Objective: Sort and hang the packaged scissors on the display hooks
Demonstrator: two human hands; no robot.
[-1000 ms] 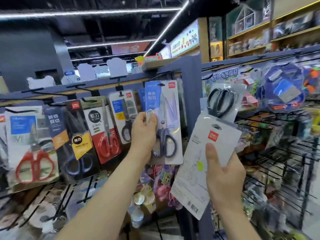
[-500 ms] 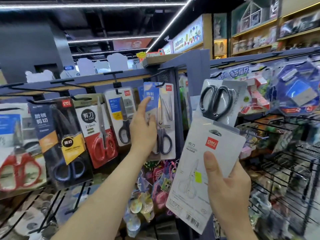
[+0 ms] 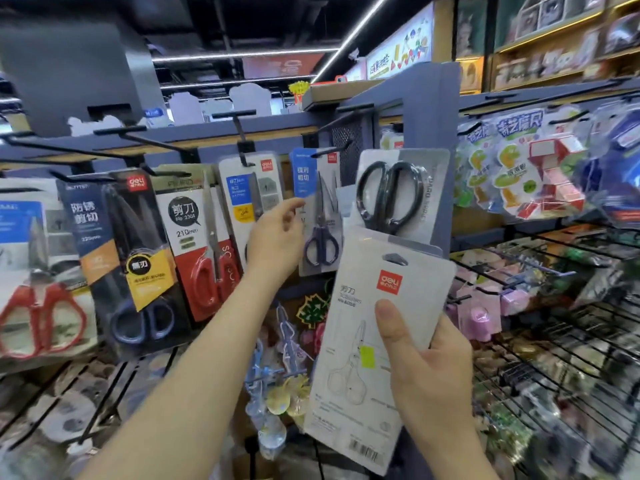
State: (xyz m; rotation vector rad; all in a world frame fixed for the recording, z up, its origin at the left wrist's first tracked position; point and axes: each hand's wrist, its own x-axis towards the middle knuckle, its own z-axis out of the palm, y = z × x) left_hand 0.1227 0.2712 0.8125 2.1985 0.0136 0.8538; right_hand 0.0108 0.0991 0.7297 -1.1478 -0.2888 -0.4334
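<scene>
Left hand (image 3: 277, 237): spread, empty.
Right hand (image 3: 429, 372): pinches white scissors pack (image 3: 360, 358).
Tip: level its hang hole (image 3: 394, 259), slide straight onto a bare hook (image 3: 145, 142).

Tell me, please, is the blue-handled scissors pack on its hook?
On: the blue-handled scissors pack hangs from the hook through its top; left hand open.

Toy packs (image 3: 540, 178) above wire baskets (image 3: 581, 327)

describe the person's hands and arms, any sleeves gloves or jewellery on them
The left hand and right hand are bare, with no gloves, rings, watch or bracelet in view. Both forearms are uncovered as far as the frame shows, and no sleeve is visible. The right thumbnail looks short and unpainted.
</scene>
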